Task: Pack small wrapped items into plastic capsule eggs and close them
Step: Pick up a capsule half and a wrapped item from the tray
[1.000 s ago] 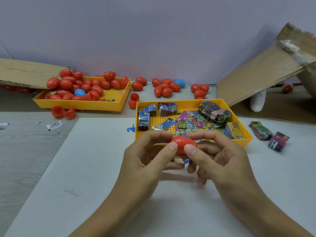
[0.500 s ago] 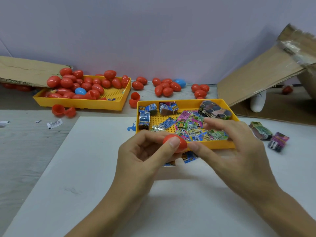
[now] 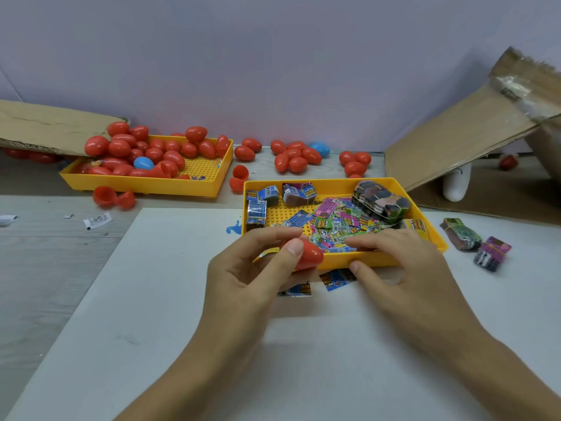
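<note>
Your left hand (image 3: 258,268) pinches the red plastic capsule egg (image 3: 308,255), keeping it ready, while your right hand (image 3: 397,262) reaches, fingers relaxed, over the yellow plastic tray (image 3: 379,259) for a wrapped item.

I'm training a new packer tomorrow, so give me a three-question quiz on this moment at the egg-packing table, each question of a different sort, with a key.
1. True or false: the left hand grips a red capsule egg.
2. Multiple choice: the right hand is
A) holding a blue egg
B) reaching over the near yellow tray of wrapped items, fingers extended
C) resting on the cardboard flap
3. Fill in: among the eggs in the far yellow tray, one egg is coloured ____.

Key: 1 true; 2 B; 3 blue.
</note>
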Demonstrator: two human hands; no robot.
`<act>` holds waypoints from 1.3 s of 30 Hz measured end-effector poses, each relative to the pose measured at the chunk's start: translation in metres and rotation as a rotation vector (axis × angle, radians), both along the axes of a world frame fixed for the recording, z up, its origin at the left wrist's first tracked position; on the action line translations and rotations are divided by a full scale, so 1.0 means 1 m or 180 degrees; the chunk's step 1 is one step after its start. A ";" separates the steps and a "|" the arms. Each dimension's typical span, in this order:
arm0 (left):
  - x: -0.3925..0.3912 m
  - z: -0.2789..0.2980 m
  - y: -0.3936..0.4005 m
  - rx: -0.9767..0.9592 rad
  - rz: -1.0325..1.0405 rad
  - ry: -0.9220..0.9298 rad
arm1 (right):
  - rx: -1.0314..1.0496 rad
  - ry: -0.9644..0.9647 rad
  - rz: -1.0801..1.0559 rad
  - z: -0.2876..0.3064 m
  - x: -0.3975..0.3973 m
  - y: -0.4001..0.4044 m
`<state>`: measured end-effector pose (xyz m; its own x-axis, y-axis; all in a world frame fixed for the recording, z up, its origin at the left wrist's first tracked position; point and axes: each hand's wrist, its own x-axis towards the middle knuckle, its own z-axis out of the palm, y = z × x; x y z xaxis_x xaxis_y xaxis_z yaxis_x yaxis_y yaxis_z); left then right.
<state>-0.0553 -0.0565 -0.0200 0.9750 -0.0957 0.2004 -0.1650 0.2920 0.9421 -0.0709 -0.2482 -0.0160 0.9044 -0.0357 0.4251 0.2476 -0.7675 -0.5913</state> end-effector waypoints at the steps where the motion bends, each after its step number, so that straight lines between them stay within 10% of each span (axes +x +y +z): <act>1: 0.000 0.000 0.000 0.0012 -0.0005 -0.0002 | 0.0099 -0.0036 0.0012 0.000 0.000 0.000; 12: -0.004 0.003 -0.004 0.0125 -0.0163 -0.0017 | 0.2874 0.0142 0.0341 0.018 -0.011 0.010; 39: -0.009 0.005 -0.006 0.0622 0.0202 -0.0687 | 0.2319 0.0540 0.0693 0.019 -0.025 0.026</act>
